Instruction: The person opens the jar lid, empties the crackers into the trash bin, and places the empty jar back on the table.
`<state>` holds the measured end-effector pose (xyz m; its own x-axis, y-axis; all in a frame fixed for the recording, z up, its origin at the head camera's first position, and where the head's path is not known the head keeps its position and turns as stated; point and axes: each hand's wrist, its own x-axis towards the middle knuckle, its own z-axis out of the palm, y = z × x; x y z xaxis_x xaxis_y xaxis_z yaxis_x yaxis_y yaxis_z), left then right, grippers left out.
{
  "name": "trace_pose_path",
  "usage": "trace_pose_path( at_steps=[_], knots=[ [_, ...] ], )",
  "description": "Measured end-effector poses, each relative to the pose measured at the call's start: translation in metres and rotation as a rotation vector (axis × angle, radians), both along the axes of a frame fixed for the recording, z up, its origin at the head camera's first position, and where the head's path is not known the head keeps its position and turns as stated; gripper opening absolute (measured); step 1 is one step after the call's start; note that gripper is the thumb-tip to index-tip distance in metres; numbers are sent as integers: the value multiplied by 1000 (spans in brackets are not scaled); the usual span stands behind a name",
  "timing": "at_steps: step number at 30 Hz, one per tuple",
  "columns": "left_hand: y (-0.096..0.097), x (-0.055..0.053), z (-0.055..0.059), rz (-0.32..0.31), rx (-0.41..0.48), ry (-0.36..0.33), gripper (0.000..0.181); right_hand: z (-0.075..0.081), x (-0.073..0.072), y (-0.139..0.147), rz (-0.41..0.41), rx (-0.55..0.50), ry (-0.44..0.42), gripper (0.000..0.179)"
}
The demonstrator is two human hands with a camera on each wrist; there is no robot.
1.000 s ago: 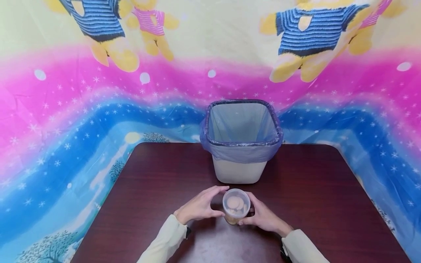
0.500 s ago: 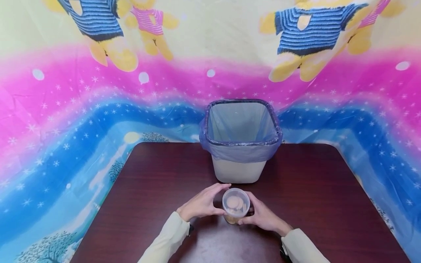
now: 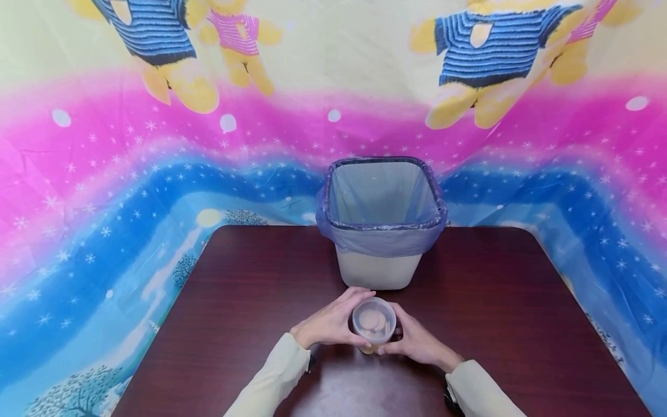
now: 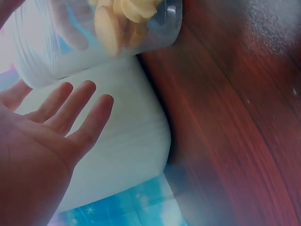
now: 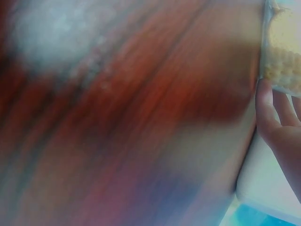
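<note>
A clear plastic jar (image 3: 367, 349) of round cookies stands upright near the middle of the table, a translucent lid (image 3: 374, 315) on top. From the right, my right hand (image 3: 418, 341) grips the jar's body between thumb and fingers. My left hand (image 3: 330, 323) spans the lid's left side, thumb on the near edge and fingers at the far edge. In the left wrist view the ribbed lid rim (image 4: 35, 47) lies close to the fingertips, with cookies (image 4: 124, 23) visible through the wall. The right wrist view catches only part of the jar (image 5: 284, 52) and the hand.
Behind the jar stands a white bin (image 3: 380, 272) lined with a purple bag (image 3: 383, 244). The dark red wooden table (image 3: 260, 272) reaches to a patterned cloth backdrop (image 3: 292, 133) on the far side and flanks.
My left hand has moved right and closed in around the lid; earlier there was a gap between them. The right hand and the jar have stayed in place.
</note>
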<state>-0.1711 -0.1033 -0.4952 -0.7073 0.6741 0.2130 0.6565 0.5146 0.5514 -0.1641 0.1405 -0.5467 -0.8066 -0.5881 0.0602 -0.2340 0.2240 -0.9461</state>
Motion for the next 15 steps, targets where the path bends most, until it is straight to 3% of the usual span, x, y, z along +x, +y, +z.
trace_pose_path(
  at_steps=[15],
  knots=[
    [23,1,0,-19,8,-14,101,2,0,1,-5,49,52,81]
  ],
)
